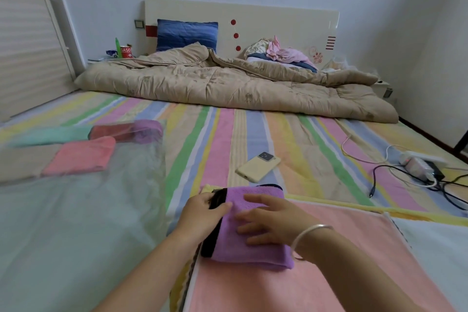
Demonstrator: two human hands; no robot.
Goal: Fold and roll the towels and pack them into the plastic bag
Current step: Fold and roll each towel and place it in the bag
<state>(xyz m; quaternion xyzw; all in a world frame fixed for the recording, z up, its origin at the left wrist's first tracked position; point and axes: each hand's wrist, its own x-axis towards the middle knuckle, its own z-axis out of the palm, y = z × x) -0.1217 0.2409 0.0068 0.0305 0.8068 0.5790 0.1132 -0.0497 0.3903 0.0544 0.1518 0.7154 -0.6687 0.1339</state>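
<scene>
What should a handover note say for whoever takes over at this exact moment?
Left hand grips the left edge of the purple towel; right hand rests flat on it.
It lies folded on a spread pink towel.
Done: several folded towels apparently inside the plastic bag, on the left.
Left: roll the purple towel, bag it, then handle the pink towel.

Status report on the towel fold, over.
Left hand gripping purple towel at its dark left edge. Right hand flat on top, pressing. Towel folded, not yet rolled, lying on pink towel. Phone beyond, apart.
</scene>
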